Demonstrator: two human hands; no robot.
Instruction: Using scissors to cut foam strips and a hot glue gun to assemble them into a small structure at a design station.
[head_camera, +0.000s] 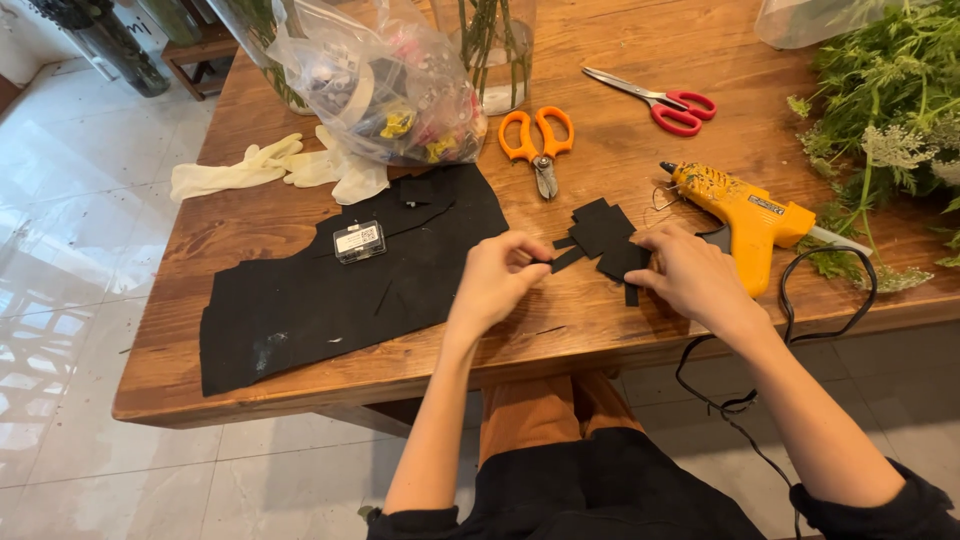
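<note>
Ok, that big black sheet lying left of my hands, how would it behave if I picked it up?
The black sheet lies flat with ragged cut edges, so it is probably thin, light and floppy. The small clear box resting on it would likely slide off.

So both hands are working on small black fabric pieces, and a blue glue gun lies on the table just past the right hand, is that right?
Not quite: the glue gun is yellow, not blue, as the head view shows. The rest holds: the left hand and right hand are both on the small black fabric pieces, and the glue gun lies on the table just past the right hand.
</note>
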